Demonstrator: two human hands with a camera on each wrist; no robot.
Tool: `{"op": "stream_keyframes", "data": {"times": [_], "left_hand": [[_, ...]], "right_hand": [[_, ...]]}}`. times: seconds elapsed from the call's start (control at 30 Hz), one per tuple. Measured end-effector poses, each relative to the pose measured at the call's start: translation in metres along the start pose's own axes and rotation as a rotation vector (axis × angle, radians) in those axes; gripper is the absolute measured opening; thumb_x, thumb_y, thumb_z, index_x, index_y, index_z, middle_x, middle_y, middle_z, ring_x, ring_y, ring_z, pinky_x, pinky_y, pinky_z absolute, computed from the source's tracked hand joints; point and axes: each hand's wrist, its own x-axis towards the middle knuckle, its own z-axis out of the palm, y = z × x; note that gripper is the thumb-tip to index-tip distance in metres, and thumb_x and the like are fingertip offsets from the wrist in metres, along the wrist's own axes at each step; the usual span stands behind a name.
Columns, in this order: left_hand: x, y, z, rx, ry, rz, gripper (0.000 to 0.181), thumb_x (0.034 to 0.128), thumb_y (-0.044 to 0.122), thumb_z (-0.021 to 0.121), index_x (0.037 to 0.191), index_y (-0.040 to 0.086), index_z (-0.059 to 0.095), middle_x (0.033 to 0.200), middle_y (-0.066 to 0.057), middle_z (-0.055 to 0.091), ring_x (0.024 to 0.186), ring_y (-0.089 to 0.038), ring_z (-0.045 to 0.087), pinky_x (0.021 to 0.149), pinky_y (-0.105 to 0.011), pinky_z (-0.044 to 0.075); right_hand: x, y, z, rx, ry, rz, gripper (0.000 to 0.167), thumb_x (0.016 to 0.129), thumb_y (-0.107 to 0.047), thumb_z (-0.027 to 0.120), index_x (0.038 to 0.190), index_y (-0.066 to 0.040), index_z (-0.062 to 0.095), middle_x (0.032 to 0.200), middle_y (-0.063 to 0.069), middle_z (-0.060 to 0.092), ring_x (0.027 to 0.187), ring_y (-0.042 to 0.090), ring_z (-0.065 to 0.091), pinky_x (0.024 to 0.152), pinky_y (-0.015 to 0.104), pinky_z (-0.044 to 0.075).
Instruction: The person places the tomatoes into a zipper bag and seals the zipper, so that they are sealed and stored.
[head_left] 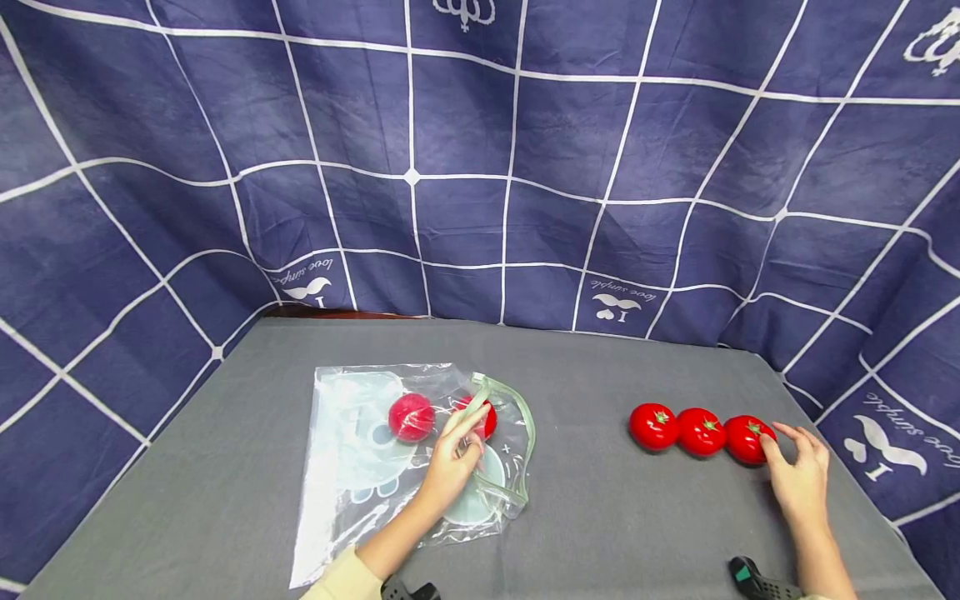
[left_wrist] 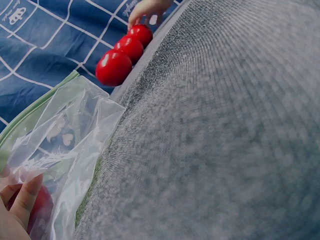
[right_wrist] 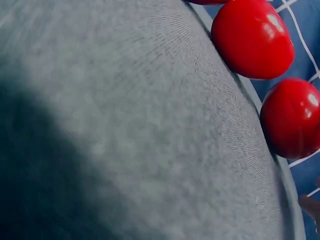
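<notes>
A clear zip bag (head_left: 330,533) with a pale green zip edge lies flat in the head view. One red tomato (head_left: 412,417) shows through its film; a second tomato (head_left: 490,423) sits near the mouth, partly covered by my left hand (head_left: 453,462). That hand pinches the bag's film near the zip edge. Three glossy tomatoes stand in a touching row on the right: a left one (head_left: 653,427), a middle one (head_left: 701,432) and a right one (head_left: 747,439). Beside the right one is my right hand (head_left: 802,475), fingers spread, thumb at the tomato's side.
Grey cloth covers the table (head_left: 577,500). A blue curtain (head_left: 465,217) with white grid lines rises behind it and along both sides. Dark wrist devices show at the bottom edge, including one (head_left: 757,579) by the right forearm.
</notes>
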Motion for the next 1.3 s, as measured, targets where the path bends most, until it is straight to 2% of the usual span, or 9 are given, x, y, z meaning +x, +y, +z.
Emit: {"op": "stream_keyframes", "data": {"times": [0.1,0.2,0.33,0.4,0.53,0.7,0.77,1.0,1.3], "left_hand": [[0.0,0.001,0.0,0.007,0.006,-0.013,0.051,0.0724,-0.019,0.046,0.122,-0.008,0.052,0.121,-0.025,0.047,0.066,-0.017,0.051,0.049,-0.026,0.051],[0.0,0.001,0.0,0.008,0.009,-0.016,0.051,0.0726,-0.019,0.046,0.122,-0.008,0.052,0.12,-0.024,0.048,0.065,-0.02,0.052,0.049,-0.026,0.051],[0.0,0.001,0.0,0.01,0.007,-0.01,0.051,0.0726,-0.019,0.046,0.122,-0.009,0.051,0.119,-0.025,0.048,0.065,-0.017,0.052,0.048,-0.027,0.051],[-0.001,0.001,0.001,0.011,0.01,-0.017,0.051,0.0726,-0.019,0.046,0.122,-0.008,0.052,0.113,-0.025,0.049,0.064,-0.014,0.051,0.049,-0.027,0.051],[-0.001,0.0,0.001,0.007,0.011,-0.031,0.051,0.0728,-0.019,0.046,0.122,-0.008,0.052,0.109,-0.026,0.05,0.063,-0.01,0.051,0.048,-0.028,0.051],[-0.001,0.001,0.001,0.026,0.01,-0.027,0.051,0.0728,-0.019,0.046,0.122,-0.008,0.052,0.109,-0.025,0.051,0.066,-0.01,0.05,0.05,-0.026,0.051],[-0.001,0.001,0.0,0.035,0.013,-0.027,0.051,0.0727,-0.018,0.046,0.122,-0.007,0.052,0.106,-0.025,0.052,0.066,-0.01,0.05,0.05,-0.023,0.05],[0.0,0.001,0.001,0.032,0.005,-0.031,0.051,0.073,-0.018,0.047,0.122,-0.007,0.053,0.103,-0.025,0.051,0.065,-0.012,0.051,0.05,-0.024,0.051],[0.001,0.003,0.0,0.036,0.002,-0.049,0.051,0.0733,-0.018,0.047,0.123,-0.006,0.053,0.103,-0.025,0.051,0.065,-0.01,0.051,0.051,-0.021,0.05]], "right_hand": [[-0.002,0.001,0.003,0.015,0.003,0.017,0.043,0.091,-0.028,0.046,0.126,-0.002,0.048,0.14,0.013,0.035,0.129,0.017,0.033,0.108,0.031,0.026],[-0.004,0.001,0.007,0.046,0.024,0.009,0.041,0.091,-0.028,0.047,0.126,-0.009,0.051,0.124,-0.01,0.044,0.107,-0.009,0.04,0.096,0.011,0.029],[-0.007,0.002,0.01,0.069,0.021,-0.045,0.038,0.092,-0.028,0.046,0.127,-0.014,0.052,0.098,-0.032,0.035,0.085,-0.019,0.031,0.077,0.013,0.029],[-0.008,0.002,0.011,0.074,0.003,-0.055,0.04,0.092,-0.029,0.045,0.13,-0.016,0.049,0.094,-0.033,0.032,0.082,-0.015,0.03,0.072,0.017,0.027],[-0.009,0.001,0.012,0.078,-0.039,-0.009,0.045,0.09,-0.031,0.05,0.134,-0.021,0.045,0.095,-0.03,0.035,0.076,-0.013,0.035,0.064,0.011,0.031],[-0.007,0.002,0.015,0.032,-0.055,0.042,0.053,0.086,-0.034,0.057,0.135,-0.02,0.042,0.103,-0.008,0.043,0.069,-0.013,0.036,0.059,0.011,0.033],[-0.006,0.001,0.017,0.011,-0.057,0.047,0.056,0.085,-0.035,0.058,0.135,-0.017,0.041,0.111,0.004,0.045,0.076,-0.009,0.038,0.065,0.015,0.032],[-0.007,-0.003,0.014,-0.05,-0.119,-0.056,0.055,0.087,-0.031,0.054,0.134,-0.009,0.039,0.129,0.029,0.037,0.112,0.038,0.037,0.08,0.041,0.03],[-0.011,-0.011,0.014,-0.067,-0.104,-0.053,0.052,0.084,-0.023,0.058,0.131,-0.005,0.041,0.126,0.033,0.037,0.115,0.044,0.037,0.085,0.049,0.032]]}}
